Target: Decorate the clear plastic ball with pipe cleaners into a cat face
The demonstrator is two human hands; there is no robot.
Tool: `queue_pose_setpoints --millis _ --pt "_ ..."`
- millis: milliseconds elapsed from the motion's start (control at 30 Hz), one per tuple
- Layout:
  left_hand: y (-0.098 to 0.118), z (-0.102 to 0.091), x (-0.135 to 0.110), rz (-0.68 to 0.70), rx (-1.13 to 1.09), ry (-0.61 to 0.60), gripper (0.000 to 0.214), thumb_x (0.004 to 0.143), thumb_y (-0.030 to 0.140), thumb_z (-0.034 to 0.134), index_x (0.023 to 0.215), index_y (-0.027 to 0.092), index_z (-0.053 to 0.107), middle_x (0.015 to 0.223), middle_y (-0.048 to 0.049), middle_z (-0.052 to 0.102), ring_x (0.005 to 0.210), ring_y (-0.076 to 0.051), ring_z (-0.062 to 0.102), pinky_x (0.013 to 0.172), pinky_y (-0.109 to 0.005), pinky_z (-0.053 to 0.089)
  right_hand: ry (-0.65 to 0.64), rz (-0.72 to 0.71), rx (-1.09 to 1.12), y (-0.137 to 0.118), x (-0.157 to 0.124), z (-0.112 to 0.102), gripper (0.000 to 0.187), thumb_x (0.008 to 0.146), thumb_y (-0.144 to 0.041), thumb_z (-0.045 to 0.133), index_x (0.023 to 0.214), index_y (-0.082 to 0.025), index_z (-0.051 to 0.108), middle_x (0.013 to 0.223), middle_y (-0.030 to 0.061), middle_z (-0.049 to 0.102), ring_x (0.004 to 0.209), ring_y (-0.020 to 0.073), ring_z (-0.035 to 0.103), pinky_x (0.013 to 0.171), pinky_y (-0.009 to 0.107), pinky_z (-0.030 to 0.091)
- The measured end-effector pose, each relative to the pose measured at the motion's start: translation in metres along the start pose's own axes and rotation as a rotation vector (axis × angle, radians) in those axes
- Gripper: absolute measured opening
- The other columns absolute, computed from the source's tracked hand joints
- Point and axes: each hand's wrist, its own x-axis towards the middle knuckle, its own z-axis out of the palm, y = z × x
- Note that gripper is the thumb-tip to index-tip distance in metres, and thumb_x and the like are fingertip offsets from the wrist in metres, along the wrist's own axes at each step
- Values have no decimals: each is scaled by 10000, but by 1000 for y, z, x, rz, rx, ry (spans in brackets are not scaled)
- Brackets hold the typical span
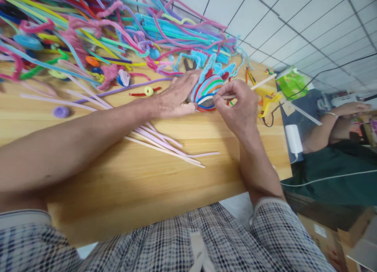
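A round craft piece (212,83) is covered in bands of coloured pipe cleaners, with light-blue upright parts and red bits on top. My left hand (178,94) grips its left side, fingers partly hidden behind it. My right hand (240,107) is closed in a pinch on a cream-white pipe cleaner (264,81). One end of that strip lies along the front of the ball; the other sticks out to the upper right past my knuckles. Loose pale pink and white pipe cleaners (165,144) lie on the table under my left forearm.
Piles of coloured pipe cleaners (182,32) cover the back and left of the wooden table (141,197). A purple coil (61,111) lies at left. On the right are a yellow glue gun (267,100) with its cord, a green packet (291,83) and another person's arm (319,128).
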Motion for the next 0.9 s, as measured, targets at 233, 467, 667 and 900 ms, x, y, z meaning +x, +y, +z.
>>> queue_pose_setpoints --millis 233,467,667,900 --pt "2 -1 -2 -30 17 -3 1028 1069 866 574 1878 266 371 1940 -253 442 1825 -525 417 1453 -828 385 -30 28 14 0 0 -2 214 1018 -350 827 897 -348 651 946 28 823 881 277 767 876 518 688" --pt "3 2 -2 -40 -38 46 949 1039 875 665 1784 316 483 1879 -203 542 1783 -510 466 1462 -775 382 -22 13 21 -2 1 -2 191 1008 -310 813 910 -327 650 946 14 823 882 252 766 858 462 664" --pt "12 1 1 -42 -76 83 897 1052 928 646 1702 325 511 1663 -187 698 1685 -491 560 1407 -744 457 4 -51 13 -1 -1 -1 157 951 -214 777 921 -323 667 929 7 817 858 261 769 792 452 647" --pt "11 2 5 -65 -67 126 762 1099 902 586 1621 349 550 1537 -157 758 1561 -457 647 1353 -752 518 -66 50 -10 8 -3 0 169 1072 -463 836 988 -355 736 1016 52 848 972 308 800 908 514 729"
